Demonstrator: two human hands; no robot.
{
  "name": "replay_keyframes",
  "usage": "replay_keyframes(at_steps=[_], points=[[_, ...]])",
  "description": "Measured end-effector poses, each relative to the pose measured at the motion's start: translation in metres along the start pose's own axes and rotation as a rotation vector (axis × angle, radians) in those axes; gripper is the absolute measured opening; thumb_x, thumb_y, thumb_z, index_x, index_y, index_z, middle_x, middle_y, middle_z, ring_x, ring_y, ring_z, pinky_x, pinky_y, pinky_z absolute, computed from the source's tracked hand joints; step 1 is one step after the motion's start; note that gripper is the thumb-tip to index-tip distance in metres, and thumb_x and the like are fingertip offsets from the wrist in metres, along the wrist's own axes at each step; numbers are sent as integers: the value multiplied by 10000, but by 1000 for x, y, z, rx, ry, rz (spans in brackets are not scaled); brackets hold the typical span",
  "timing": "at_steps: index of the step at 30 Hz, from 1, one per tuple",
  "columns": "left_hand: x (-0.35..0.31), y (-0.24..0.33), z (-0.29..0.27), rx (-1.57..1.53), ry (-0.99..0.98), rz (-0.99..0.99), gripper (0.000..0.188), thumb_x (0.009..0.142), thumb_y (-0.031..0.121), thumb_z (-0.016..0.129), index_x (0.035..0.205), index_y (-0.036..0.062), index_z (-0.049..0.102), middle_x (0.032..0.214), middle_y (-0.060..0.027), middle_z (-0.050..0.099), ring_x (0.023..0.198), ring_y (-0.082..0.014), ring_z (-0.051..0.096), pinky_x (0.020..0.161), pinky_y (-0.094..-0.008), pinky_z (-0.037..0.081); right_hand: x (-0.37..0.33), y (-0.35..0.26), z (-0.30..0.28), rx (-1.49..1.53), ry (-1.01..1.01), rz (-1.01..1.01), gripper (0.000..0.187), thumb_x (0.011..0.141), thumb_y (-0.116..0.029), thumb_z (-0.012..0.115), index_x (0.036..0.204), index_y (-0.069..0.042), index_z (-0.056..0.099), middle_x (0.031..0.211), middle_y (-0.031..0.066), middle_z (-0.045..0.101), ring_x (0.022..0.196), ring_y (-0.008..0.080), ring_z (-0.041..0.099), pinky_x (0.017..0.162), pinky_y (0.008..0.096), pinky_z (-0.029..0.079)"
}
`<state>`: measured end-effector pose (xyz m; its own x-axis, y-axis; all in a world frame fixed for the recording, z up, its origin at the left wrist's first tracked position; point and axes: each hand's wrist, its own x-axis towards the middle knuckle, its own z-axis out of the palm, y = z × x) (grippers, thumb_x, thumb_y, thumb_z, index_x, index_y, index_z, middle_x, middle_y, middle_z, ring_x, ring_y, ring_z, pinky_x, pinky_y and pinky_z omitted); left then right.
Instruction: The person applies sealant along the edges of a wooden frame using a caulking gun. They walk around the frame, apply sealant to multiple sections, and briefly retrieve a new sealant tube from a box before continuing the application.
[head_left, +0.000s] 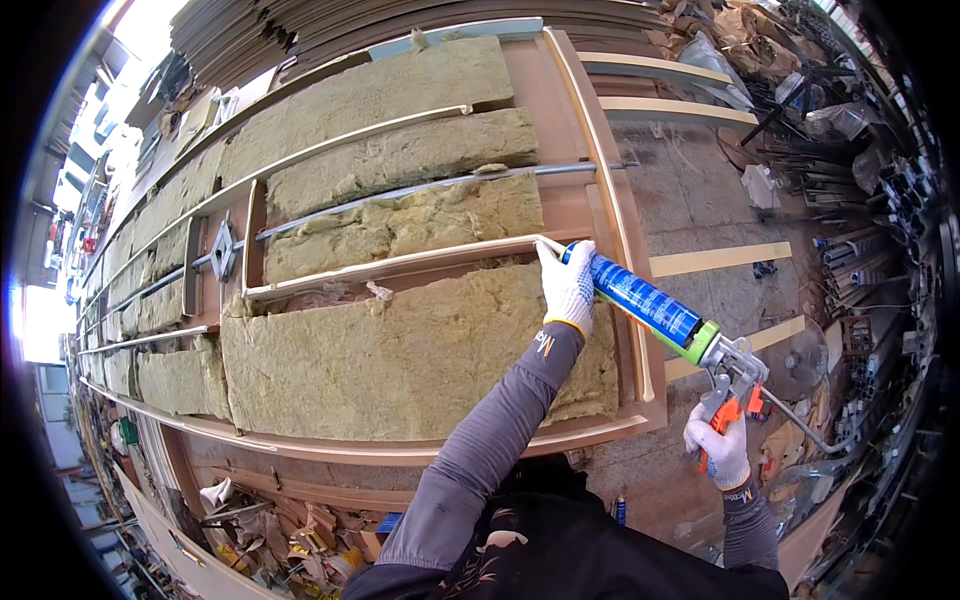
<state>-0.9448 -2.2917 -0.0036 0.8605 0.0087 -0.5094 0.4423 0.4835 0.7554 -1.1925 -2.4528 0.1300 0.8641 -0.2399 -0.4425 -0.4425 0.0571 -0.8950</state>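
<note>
A caulking gun (735, 370) with an orange trigger and a green ring holds a blue cartridge (642, 300), slanting up to the left. My gloved right hand (718, 448) is closed round its handle and trigger. At the front end, my gloved left hand (567, 285) grips the cartridge near the nozzle, hiding part of it. The tip lies by the end of a wooden slat (400, 264) that carries a pale bead of adhesive. Slabs of yellowish mineral wool (370, 360) fill the framed panel (600, 150) below my hands.
A metal rod (400, 200) runs along the panel through a diamond-shaped metal bracket (223, 250). Wooden bars (720, 259) stick out at right, near stacked metal profiles (880, 240). Scraps (300, 530) lie at the lower left; stacked boards (230, 45) stand behind.
</note>
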Motion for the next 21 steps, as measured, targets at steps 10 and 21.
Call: replay_keyframes(at_steps=[10,21], points=[[-9,-8,24,-17,-40,6,986,866,179,712,1605,-26,93,1345,-173,517,917,-155,584,801,-307,530,3,25,-27,117,-152,-85,437,824,-20,546,1258,-22,491,988,121,626,865,273,662,792,415,535],[-5,-34,50,5,-109,18,1001,843,178,735,1593,-49,113,1287,-194,539,931,-179,611,817,-305,537,-8,48,-33,196,-45,-128,354,815,-6,557,1169,0,540,953,108,634,837,226,650,744,367,537]])
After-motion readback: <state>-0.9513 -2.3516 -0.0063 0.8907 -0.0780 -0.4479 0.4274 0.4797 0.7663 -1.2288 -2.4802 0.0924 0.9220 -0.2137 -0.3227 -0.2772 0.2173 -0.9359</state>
